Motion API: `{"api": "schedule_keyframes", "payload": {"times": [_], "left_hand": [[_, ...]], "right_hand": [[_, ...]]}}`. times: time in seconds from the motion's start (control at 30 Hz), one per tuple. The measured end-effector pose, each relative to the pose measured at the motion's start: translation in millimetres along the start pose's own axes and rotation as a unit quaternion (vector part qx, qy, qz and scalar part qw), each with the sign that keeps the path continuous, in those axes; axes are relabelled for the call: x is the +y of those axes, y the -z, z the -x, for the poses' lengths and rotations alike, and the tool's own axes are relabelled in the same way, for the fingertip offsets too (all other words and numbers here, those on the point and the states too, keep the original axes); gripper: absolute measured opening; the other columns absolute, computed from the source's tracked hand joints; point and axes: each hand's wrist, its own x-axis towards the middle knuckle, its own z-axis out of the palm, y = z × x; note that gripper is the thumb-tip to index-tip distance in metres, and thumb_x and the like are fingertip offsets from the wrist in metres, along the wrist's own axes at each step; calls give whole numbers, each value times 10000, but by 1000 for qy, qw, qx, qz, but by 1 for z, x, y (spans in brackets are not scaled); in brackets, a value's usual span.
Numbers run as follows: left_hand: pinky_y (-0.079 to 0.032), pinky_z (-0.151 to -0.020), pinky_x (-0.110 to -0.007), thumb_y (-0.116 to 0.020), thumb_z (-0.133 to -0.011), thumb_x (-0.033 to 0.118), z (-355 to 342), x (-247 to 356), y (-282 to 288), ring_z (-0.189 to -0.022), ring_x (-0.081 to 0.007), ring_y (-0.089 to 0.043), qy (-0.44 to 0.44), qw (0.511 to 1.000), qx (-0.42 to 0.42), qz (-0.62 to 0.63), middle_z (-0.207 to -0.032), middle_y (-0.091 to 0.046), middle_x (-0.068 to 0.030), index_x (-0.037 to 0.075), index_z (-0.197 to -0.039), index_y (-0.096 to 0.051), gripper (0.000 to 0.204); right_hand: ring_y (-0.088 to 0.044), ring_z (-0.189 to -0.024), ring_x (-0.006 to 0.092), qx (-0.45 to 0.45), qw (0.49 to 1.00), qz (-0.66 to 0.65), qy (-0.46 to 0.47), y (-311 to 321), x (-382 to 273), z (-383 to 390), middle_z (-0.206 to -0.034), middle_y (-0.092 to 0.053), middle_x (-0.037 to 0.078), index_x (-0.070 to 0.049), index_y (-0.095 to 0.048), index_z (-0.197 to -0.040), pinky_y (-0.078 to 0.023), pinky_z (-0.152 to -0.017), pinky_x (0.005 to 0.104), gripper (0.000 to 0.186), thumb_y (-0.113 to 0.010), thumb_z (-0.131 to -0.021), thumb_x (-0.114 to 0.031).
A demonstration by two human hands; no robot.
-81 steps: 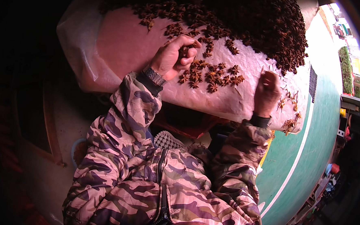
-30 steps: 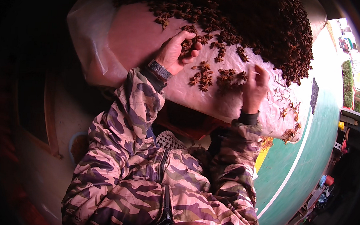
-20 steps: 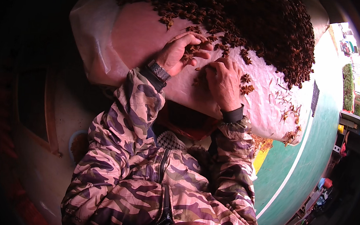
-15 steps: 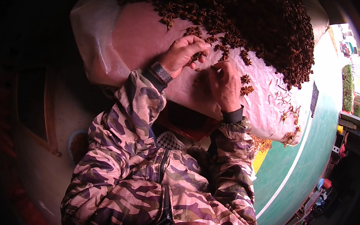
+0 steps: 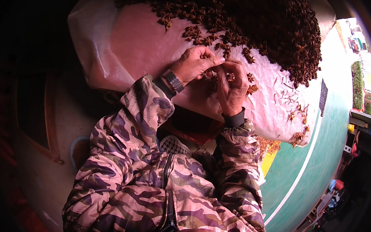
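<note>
My left hand (image 5: 193,66), with a dark watch on its wrist, is closed in a pinch, with brown star anise partly showing under its fingers. Its thumb and forefinger meet the fingertips of my right hand (image 5: 233,85). That hand is curled too, and a star anise (image 5: 230,77) shows among its fingers. What lies exactly between the touching fingertips is too small to make out. Both hands are above a pale plastic-covered surface (image 5: 143,38). Just right of my right hand lies another loose star anise (image 5: 252,89).
A large heap of star anise (image 5: 257,27) covers the far side of the surface. Stems and broken bits (image 5: 293,109) are scattered at the right. Beyond the edge is a green floor (image 5: 313,164) with a white line. A round container (image 5: 79,150) stands at lower left.
My hands have come together; they were apart before. The left moved right and slightly down until its fingertips met the right hand's. A star anise now shows in my right hand.
</note>
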Motion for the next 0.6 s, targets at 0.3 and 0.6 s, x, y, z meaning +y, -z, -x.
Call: {"api": "schedule_keyframes", "payload": {"times": [0.3,0.6], "left_hand": [[-455,-498,-165,-736,-998,174,-4,-13,8,-690,-65,-664,-26,997,-36,61,-892,-713,-29,57,-1073,-627,176],[-422,-498,-148,-638,-1006,126,2,19,28,-753,-42,-665,-69,992,15,107,-967,-717,-13,58,-1182,-694,197]], "right_hand": [[-647,-844,80,19,975,-184,-122,-2,3,3,-934,-704,34,0,-682,-1052,-533,-750,235,74,-707,-983,7],[-711,-856,161,-38,977,-110,-177,19,-4,2,-996,-738,98,0,-667,-982,-572,-753,266,65,-717,-951,-29]]}}
